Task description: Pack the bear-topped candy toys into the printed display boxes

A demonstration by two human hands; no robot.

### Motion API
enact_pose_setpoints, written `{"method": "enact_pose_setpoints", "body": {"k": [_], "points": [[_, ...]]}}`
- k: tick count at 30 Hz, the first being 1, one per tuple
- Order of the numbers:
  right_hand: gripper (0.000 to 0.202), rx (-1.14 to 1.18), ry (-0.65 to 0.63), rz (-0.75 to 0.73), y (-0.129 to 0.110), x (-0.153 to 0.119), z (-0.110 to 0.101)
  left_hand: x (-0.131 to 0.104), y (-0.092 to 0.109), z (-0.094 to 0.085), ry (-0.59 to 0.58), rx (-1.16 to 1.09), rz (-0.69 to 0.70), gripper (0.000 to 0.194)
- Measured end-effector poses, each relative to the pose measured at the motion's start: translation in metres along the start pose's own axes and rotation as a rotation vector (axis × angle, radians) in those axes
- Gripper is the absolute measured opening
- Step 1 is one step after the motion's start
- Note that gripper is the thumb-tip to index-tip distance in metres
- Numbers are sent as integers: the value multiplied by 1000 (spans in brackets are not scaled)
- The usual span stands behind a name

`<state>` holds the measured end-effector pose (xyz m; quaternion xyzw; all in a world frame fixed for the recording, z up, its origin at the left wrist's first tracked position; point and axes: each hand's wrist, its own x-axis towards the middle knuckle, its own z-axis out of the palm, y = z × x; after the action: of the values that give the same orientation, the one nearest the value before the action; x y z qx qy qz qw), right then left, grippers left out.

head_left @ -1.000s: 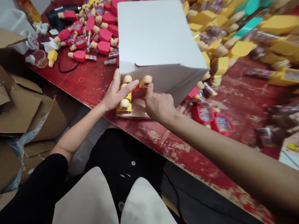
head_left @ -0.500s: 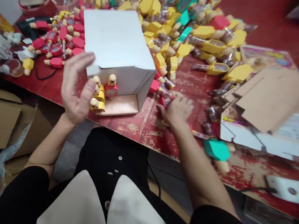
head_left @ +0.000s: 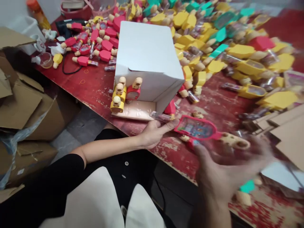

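A red paddle-shaped toy (head_left: 198, 127) with a clear window, a spotted beige animal-head handle and a candy-filled tube lies level above the table's front. My left hand (head_left: 153, 133) pinches its tube end, thumb and fingers closed. Blurred by motion, my right hand (head_left: 228, 172) is just below the handle, its fingers spread apart. Left of the toy, a white box (head_left: 147, 47) rests on its side with its opening towards me. Inside it, several yellow toys (head_left: 118, 100) and a red toy (head_left: 133, 92) stand upright in a holed insert (head_left: 140, 110).
A heap of yellow and teal toys (head_left: 239, 50) spreads behind and right of the box. Red toys (head_left: 103, 47) pile up on its left. Flat cardboard pieces (head_left: 291, 126) are stacked at the right. Opened cartons (head_left: 26, 104) stand on the floor at the left.
My left hand has moved from beside the box to the toy's tube end. My right hand has lifted a red toy off the table and opened. The view has shifted left.
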<state>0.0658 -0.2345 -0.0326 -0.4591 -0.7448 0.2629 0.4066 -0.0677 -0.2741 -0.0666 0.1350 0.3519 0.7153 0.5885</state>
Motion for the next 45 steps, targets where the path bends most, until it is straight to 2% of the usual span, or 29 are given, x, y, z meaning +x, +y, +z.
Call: {"method": "enact_pose_setpoints", "body": {"k": [2,4,5,6,7,9,10,12,15,18,21,25,27,30,33,35,37,39,40,42,43,45], "points": [[65,425,-7,181,-7,-4,22,-17,14,-6,-40,91,-57,77],[62,613,-62,255,-13,0,46,-44,43,-16,-35,354,25,70],[62,636,-78,233,-16,4,58,-57,62,-21,2,527,143,62],[61,639,-82,174,-19,9,69,-69,84,-27,75,714,323,51],[61,627,-77,87,-22,16,79,-77,105,-34,157,905,526,41],[57,589,-61,-103,-24,31,96,-84,144,-48,239,1250,872,31],[54,574,-76,-167,-23,38,102,-82,159,-56,229,1412,984,32],[50,563,-119,-217,-18,48,110,-69,178,-74,135,1686,1067,43],[49,573,-111,-217,-7,50,114,-46,182,-97,-14,1874,949,57],[37,489,-195,-285,-5,44,116,-36,178,-105,-53,1894,846,60],[22,309,-322,-383,-17,44,116,-41,179,-98,-11,1956,763,60],[18,32,-483,-463,-48,59,113,-51,185,-81,43,2045,647,58],[22,-86,-563,-483,-66,64,118,-53,187,-73,35,2060,683,59],[34,-116,-613,-543,-88,64,135,-51,188,-64,-31,2133,764,56],[39,-109,-643,-577,-90,59,146,-45,187,-63,-100,2202,728,49],[34,-109,-620,-570,-77,60,141,-42,187,-62,-90,2222,685,46],[32,-135,-466,-526,-49,66,128,-42,189,-59,-96,2241,669,46],[33,-223,-290,-406,-12,77,117,-44,194,-53,-131,2267,659,48],[36,-269,-272,-319,8,83,112,-44,197,-49,-154,2288,655,50],[38,-291,-315,-154,43,92,101,-41,205,-47,-215,2340,617,52],[37,-262,-327,-91,56,94,93,-38,209,-48,-247,2361,583,52],[32,-126,-233,-18,68,90,73,-30,215,-58,-302,2365,516,52]]}}
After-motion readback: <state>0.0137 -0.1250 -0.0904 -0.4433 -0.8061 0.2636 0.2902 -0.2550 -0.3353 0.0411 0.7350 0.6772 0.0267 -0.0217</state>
